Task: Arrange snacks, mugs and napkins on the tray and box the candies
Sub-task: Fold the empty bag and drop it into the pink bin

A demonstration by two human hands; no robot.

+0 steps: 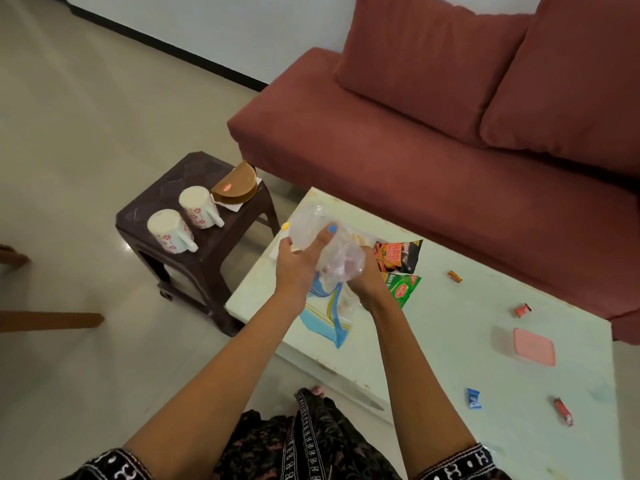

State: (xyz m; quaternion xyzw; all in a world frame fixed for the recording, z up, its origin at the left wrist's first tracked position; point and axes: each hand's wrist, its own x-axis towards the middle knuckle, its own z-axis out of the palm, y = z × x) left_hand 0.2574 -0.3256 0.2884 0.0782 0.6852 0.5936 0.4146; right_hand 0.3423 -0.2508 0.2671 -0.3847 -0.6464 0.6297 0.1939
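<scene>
Both hands hold a crumpled clear plastic bag (pixel 329 251) above the left end of the pale table (pixel 450 341). My left hand (pixel 299 268) grips it from the left, with the thumb laid across the plastic. From below and to the right, my right hand (pixel 365 280) grips the same bag. Under them lies a flat pale tray with blue and yellow stripes (pixel 323 323). A black-orange snack packet (pixel 400 254) and a green one (pixel 405 289) lie just to the right. Two floral mugs (pixel 169 230) (pixel 201 207) stand upside down on a stool.
The dark plastic stool (pixel 207 258) also carries a brown half-round holder (pixel 235 185) on white napkins. Several wrapped candies (pixel 454 276) (pixel 522 310) (pixel 472 398) and a pink-lidded box (pixel 531 346) lie on the table. A red sofa (pixel 433 140) stands close behind it.
</scene>
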